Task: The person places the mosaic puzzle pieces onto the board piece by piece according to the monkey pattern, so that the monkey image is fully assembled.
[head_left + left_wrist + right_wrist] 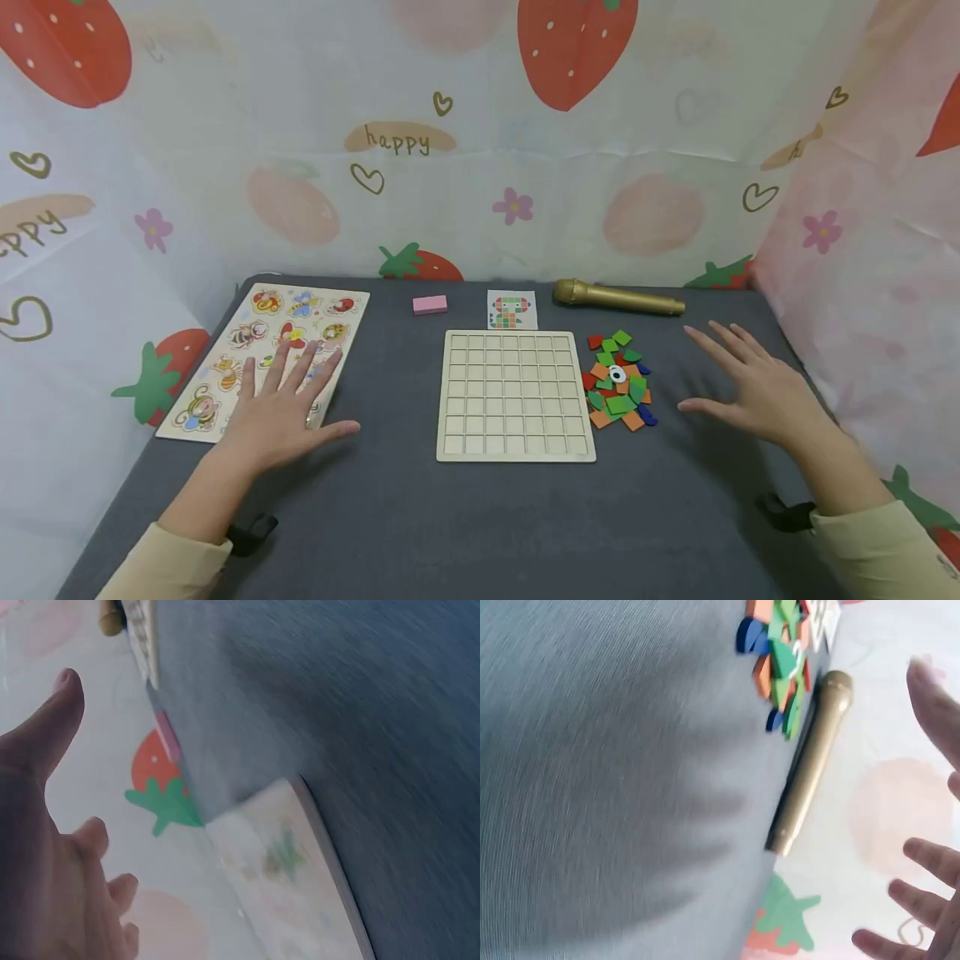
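My left hand is spread with straight fingers, overlapping the sticker-like picture board of cartoon insects in the head view; it holds nothing. At the right, my right hand hovers with its fingers apart, casting a shadow on the dark table. Nearest to it lies a loose heap of small coloured tiles, green, orange, red and blue, with a round white eye-like piece on top. Between the hands sits a square wooden grid board with bare cells. Behind its top edge is a small pattern card.
A gold microphone-shaped object lies at the back right, and a pink block at the back left of the grid board. Strawberry-printed cloth walls in the dark table at the back and sides.
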`<state>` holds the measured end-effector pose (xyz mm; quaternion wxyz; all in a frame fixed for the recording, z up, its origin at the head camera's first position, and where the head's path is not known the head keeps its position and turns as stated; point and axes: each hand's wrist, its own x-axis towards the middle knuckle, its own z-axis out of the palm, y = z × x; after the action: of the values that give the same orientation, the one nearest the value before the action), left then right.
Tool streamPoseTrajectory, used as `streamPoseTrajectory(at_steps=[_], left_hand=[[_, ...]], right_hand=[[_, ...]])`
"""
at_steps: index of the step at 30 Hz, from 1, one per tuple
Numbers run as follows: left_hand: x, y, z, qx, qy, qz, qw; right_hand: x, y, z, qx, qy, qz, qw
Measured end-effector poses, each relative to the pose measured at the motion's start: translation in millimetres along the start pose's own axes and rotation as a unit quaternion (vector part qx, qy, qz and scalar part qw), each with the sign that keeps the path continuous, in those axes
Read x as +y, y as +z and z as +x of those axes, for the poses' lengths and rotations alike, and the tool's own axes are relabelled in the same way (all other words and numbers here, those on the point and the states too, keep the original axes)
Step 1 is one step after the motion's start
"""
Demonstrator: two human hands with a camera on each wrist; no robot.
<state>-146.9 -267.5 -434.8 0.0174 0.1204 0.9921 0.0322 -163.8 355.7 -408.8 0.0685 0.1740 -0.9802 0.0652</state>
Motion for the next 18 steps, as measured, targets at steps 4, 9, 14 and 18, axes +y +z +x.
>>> streamPoseTrajectory(at_steps=[4,9,14,18], left_hand=[[14.2,1.3,14.2,0.000,0.014,-0.032,0.9994],[32.7,8.9,35.4,-0.006,0.041,-0.084,0.9956],[47.1,25.1,52.4,-0.027,0.083,-0.153,0.9845],[55.3,33.8,61.7,-0.048,0.109,-0.200,0.9725]], right_hand=[[-9.3,7.7,5.7,0.008,0.012,0.036,0.9993],[-17.4,20.0,14.3,-0.015,0.018,0.088,0.9958],[-19.4,36.5,20.2,-0.043,0.001,0.140,0.9892],[-17.4,50.8,21.5,-0.065,0.013,0.177,0.9819]])
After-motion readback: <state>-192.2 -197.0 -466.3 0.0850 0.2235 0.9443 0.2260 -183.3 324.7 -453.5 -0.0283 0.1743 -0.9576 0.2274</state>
